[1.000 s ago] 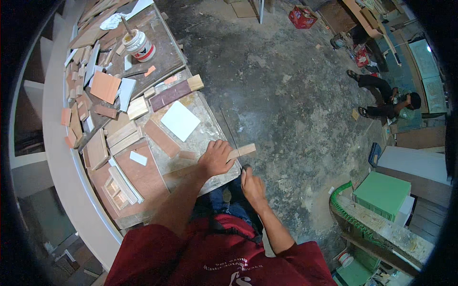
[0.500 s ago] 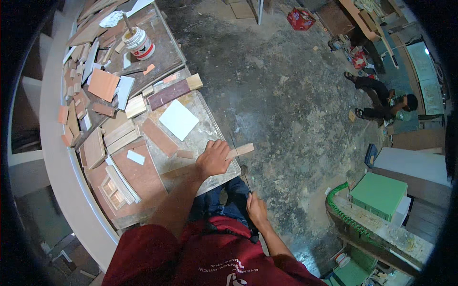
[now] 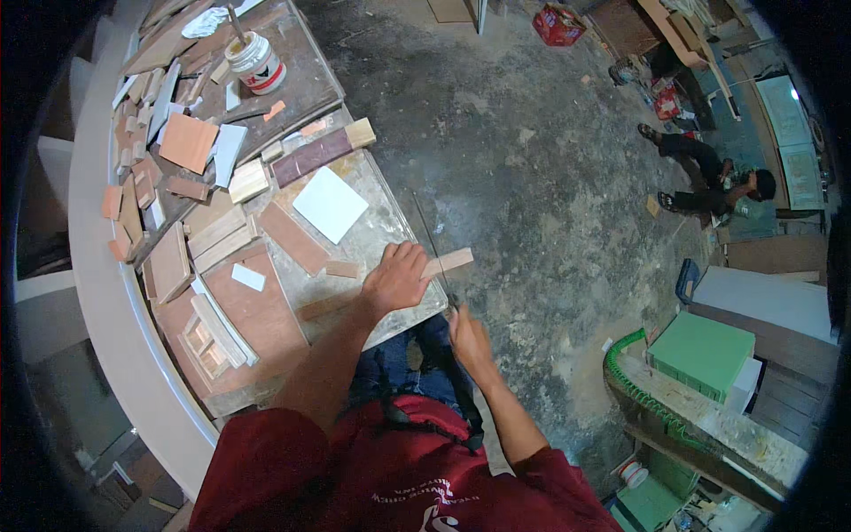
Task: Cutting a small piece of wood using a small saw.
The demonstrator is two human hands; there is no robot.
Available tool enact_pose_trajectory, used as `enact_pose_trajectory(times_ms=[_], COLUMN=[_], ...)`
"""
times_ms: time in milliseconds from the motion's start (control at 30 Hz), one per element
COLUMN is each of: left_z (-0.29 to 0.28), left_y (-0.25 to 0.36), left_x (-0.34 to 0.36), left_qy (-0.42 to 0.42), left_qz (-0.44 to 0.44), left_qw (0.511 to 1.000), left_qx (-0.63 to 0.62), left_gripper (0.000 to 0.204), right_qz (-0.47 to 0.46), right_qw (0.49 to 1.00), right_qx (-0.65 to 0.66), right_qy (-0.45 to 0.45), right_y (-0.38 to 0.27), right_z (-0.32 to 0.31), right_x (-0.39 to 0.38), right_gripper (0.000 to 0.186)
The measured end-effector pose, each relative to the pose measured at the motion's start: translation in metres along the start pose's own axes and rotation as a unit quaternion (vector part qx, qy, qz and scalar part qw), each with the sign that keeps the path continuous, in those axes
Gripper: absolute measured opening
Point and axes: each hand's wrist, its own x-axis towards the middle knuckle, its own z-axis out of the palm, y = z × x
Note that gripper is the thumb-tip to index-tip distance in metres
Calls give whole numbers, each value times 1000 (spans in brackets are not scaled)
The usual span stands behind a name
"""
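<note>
A narrow wood strip (image 3: 455, 261) lies across the table's right edge, its end jutting out over the floor. My left hand (image 3: 396, 279) presses on it and grips it with curled fingers, holding it to the table top. In my right hand (image 3: 470, 339) is the dark handle of a handsaw (image 3: 427, 229). Seen nearly edge-on, its thin blade crosses the strip just past the table edge and points away from me. Beside my left hand lie a small brown wood block (image 3: 342, 269) and a white square board (image 3: 330, 205).
Wood offcuts (image 3: 188, 143) crowd the table's far left, near an open white jar (image 3: 254, 64) with a stick in it. A small wooden frame model (image 3: 209, 344) stands at the near left. On the floor at far right sits a person (image 3: 709, 182). A green box (image 3: 702, 355) stands at right.
My right hand has pushed forward, away from my body, and the saw blade has slid farther along across the strip. The left hand stays on the strip.
</note>
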Motion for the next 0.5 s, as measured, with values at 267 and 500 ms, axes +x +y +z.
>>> enact_pose_trajectory(times_ms=[267, 500], left_z=[-1, -44], left_y=[1, 50], left_x=[-4, -2], left_qy=[3, 130], left_qz=[0, -127], left_qw=[1000, 968], left_qx=[24, -173], left_gripper=[30, 52], right_qz=[129, 52], right_qw=[986, 943], right_qx=[2, 326], right_qy=[-103, -44], right_y=[79, 32], right_z=[-16, -114], right_x=[-147, -109], right_gripper=[33, 36])
